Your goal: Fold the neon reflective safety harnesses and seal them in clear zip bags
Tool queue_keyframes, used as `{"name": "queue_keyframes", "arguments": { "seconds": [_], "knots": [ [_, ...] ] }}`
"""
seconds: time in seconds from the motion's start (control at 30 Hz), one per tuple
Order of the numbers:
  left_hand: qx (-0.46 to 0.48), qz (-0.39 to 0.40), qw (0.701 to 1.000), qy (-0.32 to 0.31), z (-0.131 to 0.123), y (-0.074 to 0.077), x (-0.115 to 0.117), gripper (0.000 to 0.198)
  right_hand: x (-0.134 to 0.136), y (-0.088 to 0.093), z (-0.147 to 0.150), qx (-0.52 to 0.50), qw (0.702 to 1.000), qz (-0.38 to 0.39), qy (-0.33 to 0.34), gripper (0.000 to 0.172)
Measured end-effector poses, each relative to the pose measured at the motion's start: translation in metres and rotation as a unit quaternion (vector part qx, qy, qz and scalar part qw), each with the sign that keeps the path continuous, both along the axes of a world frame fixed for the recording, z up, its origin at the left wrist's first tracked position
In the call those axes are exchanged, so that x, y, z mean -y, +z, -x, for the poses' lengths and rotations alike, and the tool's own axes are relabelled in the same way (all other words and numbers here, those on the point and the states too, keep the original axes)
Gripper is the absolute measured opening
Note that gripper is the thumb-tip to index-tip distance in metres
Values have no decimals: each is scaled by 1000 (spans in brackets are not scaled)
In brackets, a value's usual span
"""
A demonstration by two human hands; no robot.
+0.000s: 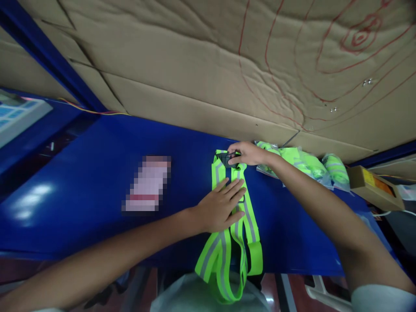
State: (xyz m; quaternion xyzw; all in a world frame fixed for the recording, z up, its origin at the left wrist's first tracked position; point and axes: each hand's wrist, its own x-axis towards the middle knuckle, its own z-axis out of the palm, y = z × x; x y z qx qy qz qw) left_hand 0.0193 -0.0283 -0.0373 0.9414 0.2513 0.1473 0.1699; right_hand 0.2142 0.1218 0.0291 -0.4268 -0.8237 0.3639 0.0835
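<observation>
A neon-green reflective strap harness (224, 255) with grey stripes lies lengthwise on the blue table, its looped lower end hanging over the front edge. My left hand (221, 206) rests flat across the straps, fingers spread. At the harness's far end is a black buckle (224, 159), and my right hand (245, 154) has its thumb and fingers closed on it. Part of the buckle is hidden behind those fingers. A small dark slider (241, 199) shows on a strap beside my left fingertips.
A phone-shaped, pixelated object (147, 184) lies on the table (97, 173) to the left. Several bagged green bundles (299, 162) line the cardboard wall (182, 56), with a cardboard box (375, 188) at their right. Red curves mark the wall. A white-and-blue item (19, 115) sits far left.
</observation>
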Motion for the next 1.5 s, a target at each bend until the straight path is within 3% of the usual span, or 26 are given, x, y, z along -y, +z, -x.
{"name": "queue_keyframes", "arguments": {
  "seconds": [0.2, 0.5, 0.7, 0.9, 1.13, 1.43, 1.5],
  "knots": [
    [4, -15, 1000, -9, 2, 1, 17, 66, -9, 0, -4, -17, 995, 95, 16, 33],
    [7, -60, 998, -26, -7, -2, 22, 77, -9, -10, 5, 3, 1000, -5, 18, 22],
    [18, -89, 996, 21, -17, -6, 33, 59, -17, -11, 7, 19, 997, 63, 39, 21],
    [35, -70, 997, 12, -14, -3, 33, 54, -19, -12, 11, 41, 995, 76, 42, 19],
    [27, -90, 996, 8, -17, -5, 32, 63, -8, -8, 10, 53, 996, -37, 60, 15],
    [27, -101, 994, 9, -28, -6, 24, 57, 19, -7, 6, 51, 970, -225, 71, 44],
    [24, -94, 995, 15, -30, -7, 22, 58, 32, -7, 8, 69, 953, -282, 92, 41]
  ]
}}
